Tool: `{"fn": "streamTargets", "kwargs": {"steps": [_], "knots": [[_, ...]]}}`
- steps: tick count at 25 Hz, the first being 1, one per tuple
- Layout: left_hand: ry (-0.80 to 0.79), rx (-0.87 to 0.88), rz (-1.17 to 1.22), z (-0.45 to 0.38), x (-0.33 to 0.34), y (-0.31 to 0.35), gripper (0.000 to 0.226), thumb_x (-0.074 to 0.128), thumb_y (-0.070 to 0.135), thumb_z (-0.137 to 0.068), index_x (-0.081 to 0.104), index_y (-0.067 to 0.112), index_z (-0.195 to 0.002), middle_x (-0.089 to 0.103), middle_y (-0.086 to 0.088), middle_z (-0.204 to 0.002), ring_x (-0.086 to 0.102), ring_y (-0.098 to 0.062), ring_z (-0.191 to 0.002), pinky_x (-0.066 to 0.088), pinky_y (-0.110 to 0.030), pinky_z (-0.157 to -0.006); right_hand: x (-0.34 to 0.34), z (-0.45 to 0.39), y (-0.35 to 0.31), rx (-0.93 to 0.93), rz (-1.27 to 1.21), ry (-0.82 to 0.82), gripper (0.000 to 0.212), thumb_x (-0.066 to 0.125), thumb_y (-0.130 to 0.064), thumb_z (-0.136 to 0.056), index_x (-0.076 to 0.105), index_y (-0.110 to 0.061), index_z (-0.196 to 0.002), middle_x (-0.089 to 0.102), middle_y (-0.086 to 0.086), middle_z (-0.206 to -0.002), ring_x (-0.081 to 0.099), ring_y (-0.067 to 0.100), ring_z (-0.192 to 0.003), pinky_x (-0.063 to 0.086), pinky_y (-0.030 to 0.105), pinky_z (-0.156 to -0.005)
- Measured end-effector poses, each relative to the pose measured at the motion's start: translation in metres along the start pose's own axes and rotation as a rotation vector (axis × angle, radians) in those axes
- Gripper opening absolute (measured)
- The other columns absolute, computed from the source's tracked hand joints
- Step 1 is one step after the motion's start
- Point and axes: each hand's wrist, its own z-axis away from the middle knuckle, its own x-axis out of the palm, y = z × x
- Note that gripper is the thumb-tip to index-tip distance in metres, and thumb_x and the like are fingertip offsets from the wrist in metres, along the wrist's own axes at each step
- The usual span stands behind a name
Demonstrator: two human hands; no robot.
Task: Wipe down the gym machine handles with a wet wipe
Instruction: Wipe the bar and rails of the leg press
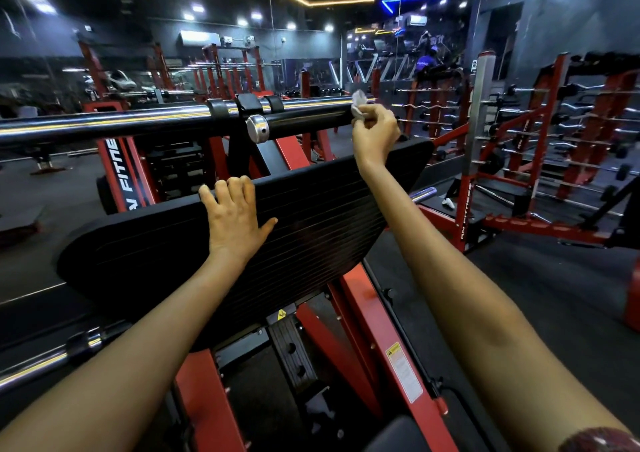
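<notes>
machine point(349, 306): red frame, black ribbed footplate point(311, 209) tilted toward camera
bar point(304, 119): black handle section crossing above the plate
left hand point(235, 219): flat on plate's top edge, fingers straight, bracing
right hand point(375, 133): pinching the wipe
wipe point(358, 105): pressed on bar
step: mid-wipe
next: likely slide along bar, keep pressure

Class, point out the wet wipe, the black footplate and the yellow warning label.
wet wipe point(358, 104), head view, its crumpled middle.
black footplate point(311, 206), head view, bare ribbed face.
yellow warning label point(403, 372), head view, its centre.
</notes>
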Motion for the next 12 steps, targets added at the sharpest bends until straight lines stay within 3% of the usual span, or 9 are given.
{"fn": "streamTargets", "kwargs": {"steps": [3, 7, 12], "knots": [[-0.002, 0.004, 0.008, 0.000, -0.001, 0.000, 0.088, 0.045, 0.076, -0.075, 0.029, 0.004, -0.123, 0.047, -0.009, -0.109, 0.047, -0.026, -0.096, 0.038, -0.048, -0.097, -0.014, -0.005, 0.004, -0.108, 0.105, -0.027, 0.027, 0.056, 0.006, -0.075, 0.073, -0.005, -0.092, 0.063, 0.006, -0.086, 0.055, 0.013, -0.074, 0.037, 0.013, -0.069], [-0.001, 0.005, 0.001, 0.001, -0.003, 0.000, 0.088, 0.044, 0.077, -0.075, 0.028, 0.005, -0.123, 0.047, -0.007, -0.108, 0.048, -0.024, -0.096, 0.039, -0.046, -0.097, -0.010, -0.008, 0.006, 0.111, 0.097, 0.067, 0.022, 0.057, -0.002, -0.081, 0.072, -0.003, -0.098, 0.068, 0.017, -0.094, 0.062, 0.029, -0.090, 0.041, 0.025, -0.076], [0.025, 0.006, -0.010, 0.000, -0.001, 0.001, 0.090, 0.044, 0.078, -0.072, 0.030, 0.004, -0.121, 0.048, -0.007, -0.106, 0.048, -0.023, -0.093, 0.040, -0.046, -0.095, 0.007, 0.023, -0.015, -0.047, 0.024, 0.093, 0.015, 0.062, 0.001, -0.079, 0.073, 0.002, -0.089, 0.065, 0.021, -0.083, 0.061, 0.031, -0.078, 0.037, 0.020, -0.070]]}}
